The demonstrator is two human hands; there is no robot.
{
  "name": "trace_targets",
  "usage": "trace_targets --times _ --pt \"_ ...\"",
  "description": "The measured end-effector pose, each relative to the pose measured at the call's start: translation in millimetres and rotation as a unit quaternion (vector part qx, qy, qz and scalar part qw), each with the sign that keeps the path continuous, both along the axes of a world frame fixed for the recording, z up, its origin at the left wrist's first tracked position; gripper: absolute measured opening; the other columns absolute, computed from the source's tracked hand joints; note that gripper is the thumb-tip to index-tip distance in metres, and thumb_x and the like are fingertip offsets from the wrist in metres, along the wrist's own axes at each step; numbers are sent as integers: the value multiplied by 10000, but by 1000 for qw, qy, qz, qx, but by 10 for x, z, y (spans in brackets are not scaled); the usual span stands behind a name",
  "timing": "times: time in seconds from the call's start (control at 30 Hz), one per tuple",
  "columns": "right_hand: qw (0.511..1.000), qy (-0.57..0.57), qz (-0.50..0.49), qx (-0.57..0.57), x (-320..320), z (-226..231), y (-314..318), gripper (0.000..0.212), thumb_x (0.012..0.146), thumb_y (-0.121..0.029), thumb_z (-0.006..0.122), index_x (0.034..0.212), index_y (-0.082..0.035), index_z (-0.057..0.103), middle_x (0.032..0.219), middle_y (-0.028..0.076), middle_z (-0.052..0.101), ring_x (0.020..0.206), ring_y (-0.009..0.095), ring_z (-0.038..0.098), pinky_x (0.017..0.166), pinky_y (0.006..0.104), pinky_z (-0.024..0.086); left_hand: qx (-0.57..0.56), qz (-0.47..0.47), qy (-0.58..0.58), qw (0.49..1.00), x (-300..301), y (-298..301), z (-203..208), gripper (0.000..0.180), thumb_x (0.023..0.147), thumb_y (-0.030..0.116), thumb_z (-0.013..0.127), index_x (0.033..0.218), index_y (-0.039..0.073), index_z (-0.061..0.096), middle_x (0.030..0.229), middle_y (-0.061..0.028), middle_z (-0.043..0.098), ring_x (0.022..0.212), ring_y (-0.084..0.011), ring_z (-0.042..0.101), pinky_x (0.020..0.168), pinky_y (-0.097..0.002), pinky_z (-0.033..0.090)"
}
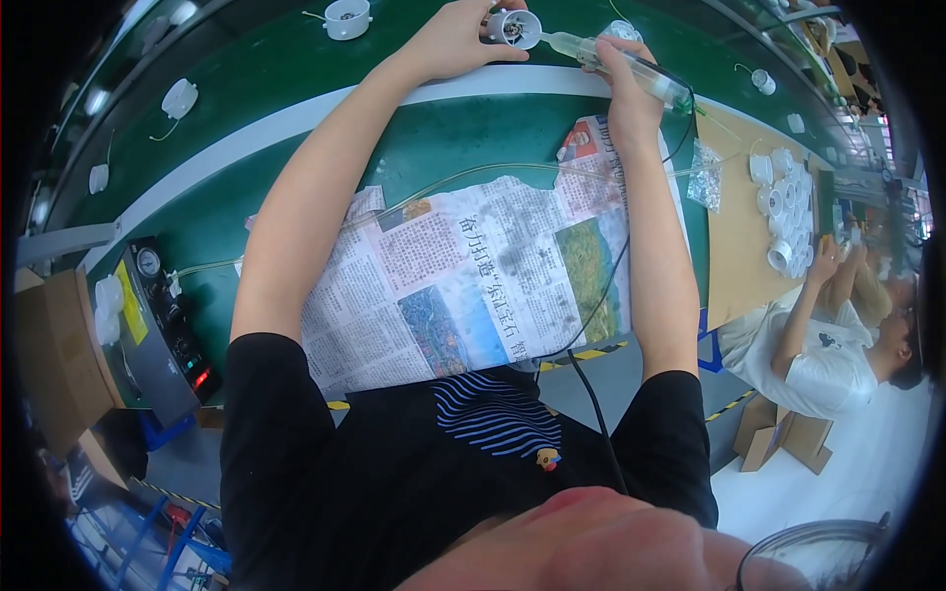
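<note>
At the far edge of the worktop, my left hand [458, 41] grips a small white round plastic housing [533, 30] from its left side. Its open end is turned to the right, and small parts show inside. My right hand [633, 98] is wrapped round a clear dispensing syringe [671, 93], with a dark cable or tube by its rear end. The syringe's narrow nozzle [548, 37] points left at the housing's opening; whether it touches I cannot tell. Spread newspaper [443, 266] lies beneath both forearms.
White housings with wire tails, one [180, 98] at left, stand along the green surface [246, 84]. A black control box [158, 325] with gauge sits left, its clear tube crossing the newspaper. Right are a bag of small parts [704, 177], white rings [780, 212] on cardboard and a co-worker [828, 355].
</note>
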State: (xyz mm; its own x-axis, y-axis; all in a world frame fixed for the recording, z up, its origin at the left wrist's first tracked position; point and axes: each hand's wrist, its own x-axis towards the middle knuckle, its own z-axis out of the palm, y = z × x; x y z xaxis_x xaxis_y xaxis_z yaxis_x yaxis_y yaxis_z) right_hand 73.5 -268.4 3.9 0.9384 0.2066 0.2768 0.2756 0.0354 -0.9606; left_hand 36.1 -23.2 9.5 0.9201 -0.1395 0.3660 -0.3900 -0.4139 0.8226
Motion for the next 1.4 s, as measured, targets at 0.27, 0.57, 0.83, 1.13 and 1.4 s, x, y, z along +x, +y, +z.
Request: trace_targets --times 0.27,0.57,0.83,1.13,1.4 --pt "1000 9 7 -10 15 -6 -1 335 922 -260 745 1142 -21 665 1127 126 690 979 224 699 967 339 532 -25 -6 28 999 -18 -20 47 520 761 62 860 1187 21 564 1075 -113 668 960 -180 671 855 -317 570" --pt "1000 -9 9 -20 -1 -11 2 329 940 -261 719 1149 -15 657 1131 127 677 965 222 694 936 337 543 24 18 8 1000 -25 -18 24 523 772 113 853 1203 27 568 1116 -141 657 1030 -247 664 898 -365 550" --pt "995 25 2 97 48 11 -16 398 1026 -376 559 1173 -10 618 1043 131 624 850 210 621 826 356 509 7 248 -241 938 -46 -14 95 506 798 84 749 1271 63 570 1268 -188 575 1182 -375 569 1015 -436 476" --pt "966 99 -11 240 134 28 -105 490 1039 -431 511 1149 39 596 959 135 603 768 197 520 740 362 454 213 -35 -292 932 -64 -124 71 572 826 60 699 1369 77 523 1315 -191 514 1130 -396 581 995 -432 487" --pt "974 95 6 207 162 -28 -112 448 1028 -406 546 1143 21 617 963 132 613 772 195 522 748 360 456 111 57 -62 990 -144 -114 170 548 822 103 734 1330 52 534 1269 -207 533 1139 -390 585 977 -443 485"
